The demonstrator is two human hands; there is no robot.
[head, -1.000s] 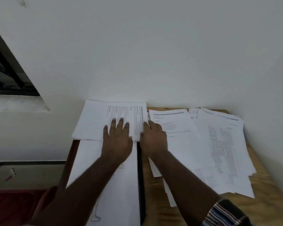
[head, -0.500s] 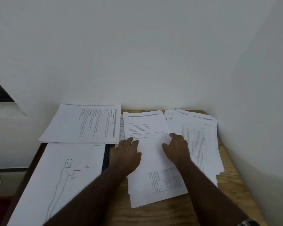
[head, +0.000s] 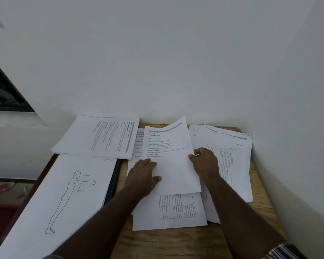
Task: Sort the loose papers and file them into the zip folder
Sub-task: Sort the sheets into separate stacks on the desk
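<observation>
So the thing everything hinges on here is the top text sheet (head: 168, 157) in the middle pile: its long axis runs away from me toward the wall, and both hands are already on it, one per long side. My right hand (head: 204, 163) has the right edge pinched, thumb on top, fingers tucked under, and that side looks peeled up with the far corner curling off the stack. My left hand (head: 143, 176) is lying flat on the left half, fingers relaxed, pressing rather than gripping. Under it sits a table-printed sheet (head: 178, 212), and the messy unsorted heap (head: 230, 161) is just to the right, jammed toward the side wall, so no room that way. All the open room is left: a sideways text sheet (head: 101, 137) at the back and the body-outline drawing (head: 64, 193) lying on what I take to be the zip folder (head: 113, 176), only its dark edge showing. I'd guess the sheet goes left and across, so the left hand needs to clear out first. The table (head: 176, 243) edge near me is bare wood.
</observation>
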